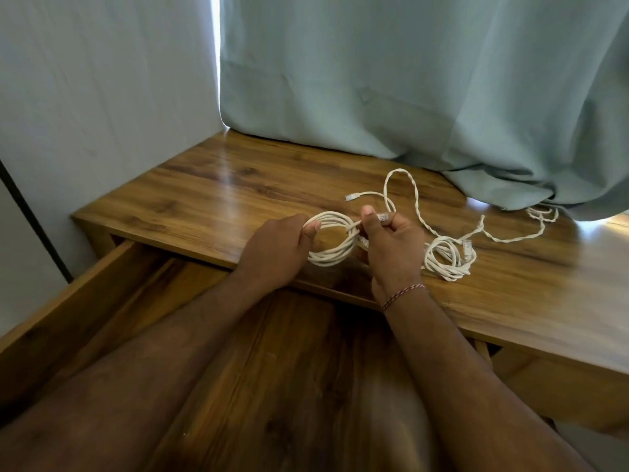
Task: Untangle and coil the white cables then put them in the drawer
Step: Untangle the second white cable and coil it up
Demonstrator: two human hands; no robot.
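Note:
A coil of white cable (335,253) hangs over the desk's front edge, held between both hands. My left hand (277,252) grips its left side with the thumb through the loop. My right hand (391,247) pinches the cable's plug end at the coil's right side. A second, smaller coil of white cable (446,258) lies on the desk just right of my right hand. A twisted pair of white cables (417,195) loops behind it and runs right under the curtain. The wooden drawer (102,294) stands pulled open below my arms.
The wooden desk (238,185) meets a white wall on the left. A pale green curtain (425,80) hangs along the back and bunches onto the desk at the right. A loose white plug (350,197) lies behind my hands.

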